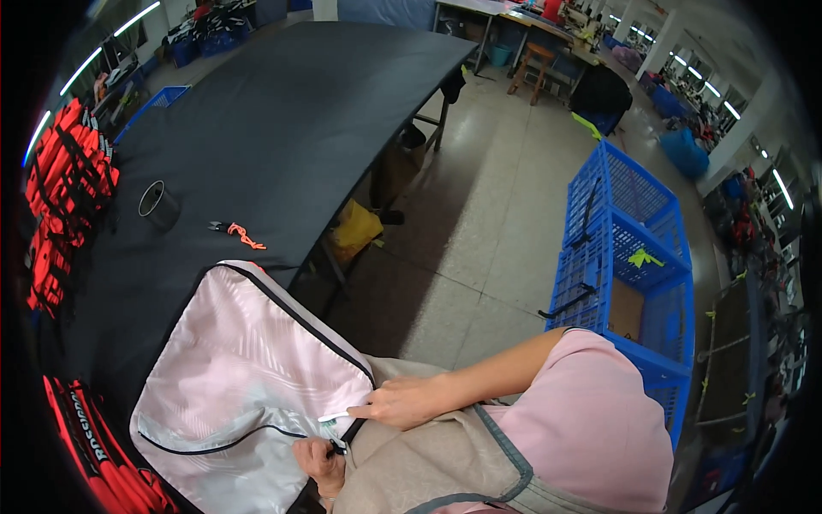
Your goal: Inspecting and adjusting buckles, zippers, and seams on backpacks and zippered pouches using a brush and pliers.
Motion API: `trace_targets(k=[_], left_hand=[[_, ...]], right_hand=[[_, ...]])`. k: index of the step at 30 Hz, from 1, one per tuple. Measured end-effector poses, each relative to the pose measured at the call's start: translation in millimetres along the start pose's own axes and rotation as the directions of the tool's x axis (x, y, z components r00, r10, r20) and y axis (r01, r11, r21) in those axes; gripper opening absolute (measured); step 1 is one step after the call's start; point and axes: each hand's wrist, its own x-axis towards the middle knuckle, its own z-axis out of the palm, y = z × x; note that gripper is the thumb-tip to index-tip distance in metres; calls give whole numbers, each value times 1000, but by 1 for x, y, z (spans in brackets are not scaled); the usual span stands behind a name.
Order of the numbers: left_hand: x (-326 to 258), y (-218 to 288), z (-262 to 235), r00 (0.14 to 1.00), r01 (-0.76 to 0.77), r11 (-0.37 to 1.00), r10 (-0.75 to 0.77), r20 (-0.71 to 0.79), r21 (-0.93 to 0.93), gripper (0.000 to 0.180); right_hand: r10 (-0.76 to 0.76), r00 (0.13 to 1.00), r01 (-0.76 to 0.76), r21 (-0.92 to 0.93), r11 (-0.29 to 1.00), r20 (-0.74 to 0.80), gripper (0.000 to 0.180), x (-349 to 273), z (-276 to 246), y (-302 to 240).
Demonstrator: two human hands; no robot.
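Note:
A pale pink, shiny lined bag (pixel 257 334) with black edging lies spread over the near end of the table and against my apron. A thin black seam or zip curves across its lower part. My right hand (pixel 401 403) pinches the bag's right edge, its index finger at a small white label (pixel 334 417). Just below, my left hand (pixel 320 467) is closed, fingers curled at the black edging by the label. Thread snips (pixel 221 227) with a knotted orange cord lie beyond the bag. A dark round cylinder, open at one end, (pixel 160 208) is farther left.
The long table (pixel 282 103) has a black cover. Red and black bags (pixel 73 188) are piled along its left side, with more red bags (pixel 98 445) at lower left. Blue plastic crates (pixel 591 265) stand to my right. A yellow bag (pixel 355 225) sits under the table.

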Motion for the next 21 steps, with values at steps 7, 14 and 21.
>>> trace_targets(k=[7, 14, 21], left_hand=[[-7, -3, -4, 1000, 23, 1000, -23, 14, 20, 23], [-9, -7, -9, 997, 51, 998, -49, 62, -24, 23], [-3, -6, -9, 999, 33, 999, -32, 29, -34, 22]], right_hand=[[-46, 996, 57, 153, 986, -75, 47, -1, -6, 8], [-54, 999, 52, 236, 970, 3, 42, 1, -2, 26], [71, 960, 100, 570, 816, -269, 41, 10, -29, 33]])
